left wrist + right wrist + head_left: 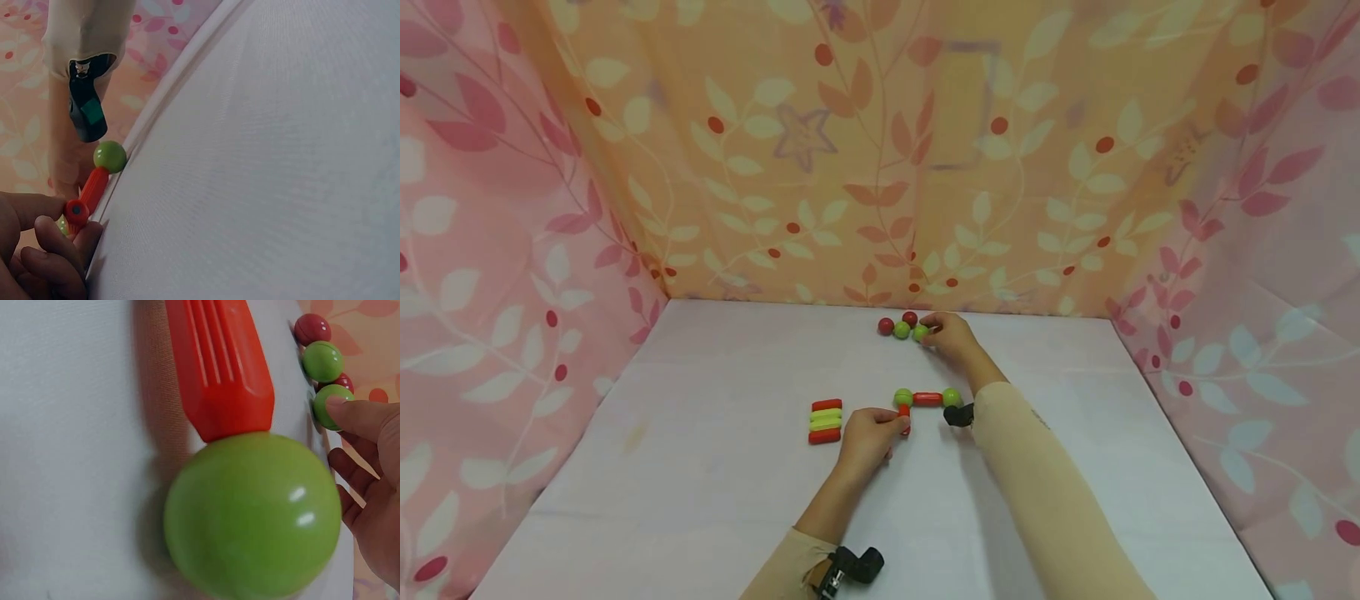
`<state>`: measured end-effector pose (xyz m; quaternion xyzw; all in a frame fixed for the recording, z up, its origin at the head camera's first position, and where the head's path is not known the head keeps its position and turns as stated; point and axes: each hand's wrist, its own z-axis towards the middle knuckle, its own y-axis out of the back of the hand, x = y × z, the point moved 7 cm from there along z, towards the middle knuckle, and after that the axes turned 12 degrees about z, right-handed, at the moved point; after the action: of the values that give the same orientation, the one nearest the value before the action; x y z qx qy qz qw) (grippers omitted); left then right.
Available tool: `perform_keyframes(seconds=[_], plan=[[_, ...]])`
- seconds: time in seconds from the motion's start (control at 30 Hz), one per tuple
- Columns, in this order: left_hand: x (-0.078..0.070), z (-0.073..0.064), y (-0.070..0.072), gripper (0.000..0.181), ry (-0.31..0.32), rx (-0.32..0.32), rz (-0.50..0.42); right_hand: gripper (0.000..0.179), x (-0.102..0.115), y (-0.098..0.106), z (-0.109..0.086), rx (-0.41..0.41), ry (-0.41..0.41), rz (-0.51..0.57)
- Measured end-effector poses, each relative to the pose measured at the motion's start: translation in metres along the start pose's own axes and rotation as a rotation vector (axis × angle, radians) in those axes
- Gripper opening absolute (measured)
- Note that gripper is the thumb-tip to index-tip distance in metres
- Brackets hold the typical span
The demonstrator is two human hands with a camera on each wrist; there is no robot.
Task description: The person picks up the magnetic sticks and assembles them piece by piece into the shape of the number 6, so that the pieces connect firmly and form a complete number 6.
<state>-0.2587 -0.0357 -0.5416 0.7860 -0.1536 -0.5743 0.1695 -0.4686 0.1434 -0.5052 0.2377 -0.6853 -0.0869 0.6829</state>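
Note:
My left hand (867,440) pinches a red rod (77,212) between thumb and fingers, its round end facing the left wrist camera. That rod joins a green ball (903,397), from which another red rod (927,399) runs right to a second green ball (253,519), forming a corner shape on the table. Farther back, my right hand (953,340) pinches a loose green ball (331,405), thumb on its near side; the fingertips behind it are partly hidden. Beside it sit another green ball (902,330) and two red balls (886,327).
Left of my left hand, red and yellow-green rods (825,422) lie side by side in a stack. The white table (700,483) ends at patterned cloth walls (865,167) at the back and sides. My right sleeve (1045,467) passes close beside the joined pieces.

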Motion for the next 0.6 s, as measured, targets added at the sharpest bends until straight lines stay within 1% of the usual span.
perform_keyframes(seconds=[0.2, 0.3, 0.43, 0.6], plan=[[0.000, 0.000, 0.000, 0.025, -0.008, 0.002, -0.006, 0.034, -0.004, 0.000, 0.001, -0.012, -0.042, 0.011], [-0.001, -0.001, 0.001, 0.025, -0.016, 0.002, -0.007, 0.034, -0.001, 0.000, -0.001, -0.010, -0.045, 0.007], [-0.001, -0.002, 0.001, 0.025, -0.024, 0.005, -0.011, 0.034, 0.013, 0.004, -0.010, -0.006, 0.004, -0.027], [0.000, -0.003, 0.001, 0.026, -0.011, 0.011, -0.009, 0.037, 0.042, 0.013, -0.030, -0.014, 0.091, -0.066]])
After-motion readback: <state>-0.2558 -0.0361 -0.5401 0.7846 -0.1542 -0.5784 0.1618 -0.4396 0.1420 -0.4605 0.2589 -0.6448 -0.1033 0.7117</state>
